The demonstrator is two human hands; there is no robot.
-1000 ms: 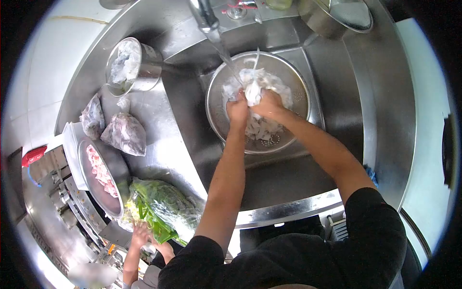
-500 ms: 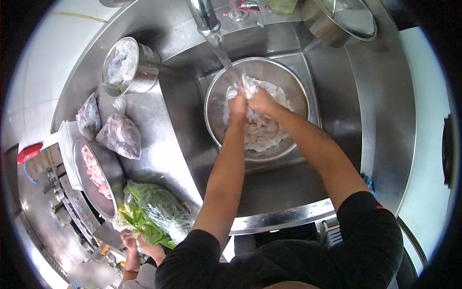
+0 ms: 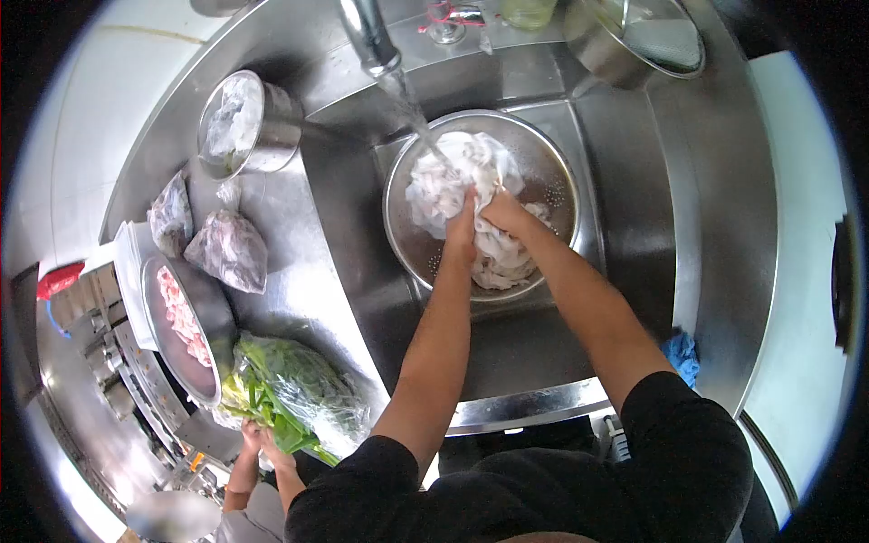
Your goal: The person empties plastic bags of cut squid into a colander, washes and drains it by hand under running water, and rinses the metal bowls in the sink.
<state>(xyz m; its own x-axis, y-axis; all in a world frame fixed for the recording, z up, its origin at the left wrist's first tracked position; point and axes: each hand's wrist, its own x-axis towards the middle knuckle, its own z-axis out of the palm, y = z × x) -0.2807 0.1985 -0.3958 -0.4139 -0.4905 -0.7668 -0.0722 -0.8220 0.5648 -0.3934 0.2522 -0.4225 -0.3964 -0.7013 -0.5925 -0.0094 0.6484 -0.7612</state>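
A perforated metal colander [image 3: 553, 163] sits in the steel sink [image 3: 525, 348], holding pale, whitish soft pieces [image 3: 466, 160]. Water runs from the faucet [image 3: 369, 41] onto the pieces at the upper left of the colander. My left hand [image 3: 462, 222] is closed on some of the pieces near the colander's middle. Right beside it, my right hand [image 3: 505, 213] also grips them, its fingers partly hidden. A white mass spreads above both hands, and more pieces lie below them.
On the left counter are a metal pot [image 3: 281, 131], bagged items [image 3: 228, 251], a bowl of pink meat [image 3: 201, 374] and bagged greens [image 3: 308, 385]. Another person's hands [image 3: 258, 439] touch the greens. A metal pot [image 3: 602, 45] stands top right; a blue cloth [image 3: 681, 357] lies right.
Both my hands have moved down and slightly right from under the water stream. The white pieces now spread wider at the colander's upper left. More of the blue cloth shows.
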